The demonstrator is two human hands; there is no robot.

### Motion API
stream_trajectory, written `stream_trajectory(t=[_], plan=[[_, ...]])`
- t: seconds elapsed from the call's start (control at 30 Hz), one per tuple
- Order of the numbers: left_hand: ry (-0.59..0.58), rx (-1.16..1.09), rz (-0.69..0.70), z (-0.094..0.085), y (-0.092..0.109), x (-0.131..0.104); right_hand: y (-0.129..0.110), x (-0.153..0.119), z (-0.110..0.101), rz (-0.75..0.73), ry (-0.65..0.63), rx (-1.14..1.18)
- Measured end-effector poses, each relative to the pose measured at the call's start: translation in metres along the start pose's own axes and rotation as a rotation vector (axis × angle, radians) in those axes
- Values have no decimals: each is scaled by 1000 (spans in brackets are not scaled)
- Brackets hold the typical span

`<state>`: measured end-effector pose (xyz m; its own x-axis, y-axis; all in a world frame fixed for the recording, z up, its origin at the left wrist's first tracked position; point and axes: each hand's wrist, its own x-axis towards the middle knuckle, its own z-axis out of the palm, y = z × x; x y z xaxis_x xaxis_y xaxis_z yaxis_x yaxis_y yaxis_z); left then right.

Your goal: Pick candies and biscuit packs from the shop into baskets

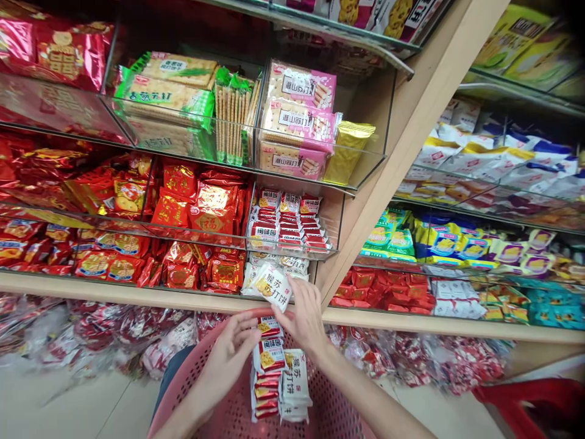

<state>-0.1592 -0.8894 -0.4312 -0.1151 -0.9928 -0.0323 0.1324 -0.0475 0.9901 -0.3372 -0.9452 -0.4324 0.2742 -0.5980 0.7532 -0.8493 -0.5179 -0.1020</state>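
My right hand (304, 311) pinches a white cracker packet (273, 288) printed with dark characters, just above the far rim of a pink perforated basket (183, 387). My left hand (231, 349) is over the basket's left side, fingers stretched out and apart, close to a red-and-white packet (269, 353). A column of such red-and-white packets stands in the basket. Beside it on the right is a stack of white cracker packets (295, 372). Behind my right hand, more white packets (256, 272) fill the bottom shelf compartment.
Red-and-white packets (289, 224) sit in the clear bin above. Red packets (183, 268) fill bins to the left. A slanting wooden post (379, 195) divides the shelves. Bagged goods (114, 329) lie under the bottom ledge. A red object (534, 405) stands at lower right.
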Motion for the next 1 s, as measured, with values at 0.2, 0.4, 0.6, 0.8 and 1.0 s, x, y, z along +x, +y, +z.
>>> stream_trajectory(t=[0.2,0.4,0.6,0.8,1.0], plan=[[48,-431,-134,37,10,-10,-36,-47,-30,100,-30,128],[-18,-366,-188,42,-1,-11,-41,-75,-54,380,-217,327],[-218,-188,-179,57,-4,-14,-22,-65,-75,856,-357,1122],[-245,-35,-249,53,-15,-18,-11,-92,-79,1258,-316,1374],[10,-6,-125,23,-4,-14,6,-138,-50,1545,-161,1238]])
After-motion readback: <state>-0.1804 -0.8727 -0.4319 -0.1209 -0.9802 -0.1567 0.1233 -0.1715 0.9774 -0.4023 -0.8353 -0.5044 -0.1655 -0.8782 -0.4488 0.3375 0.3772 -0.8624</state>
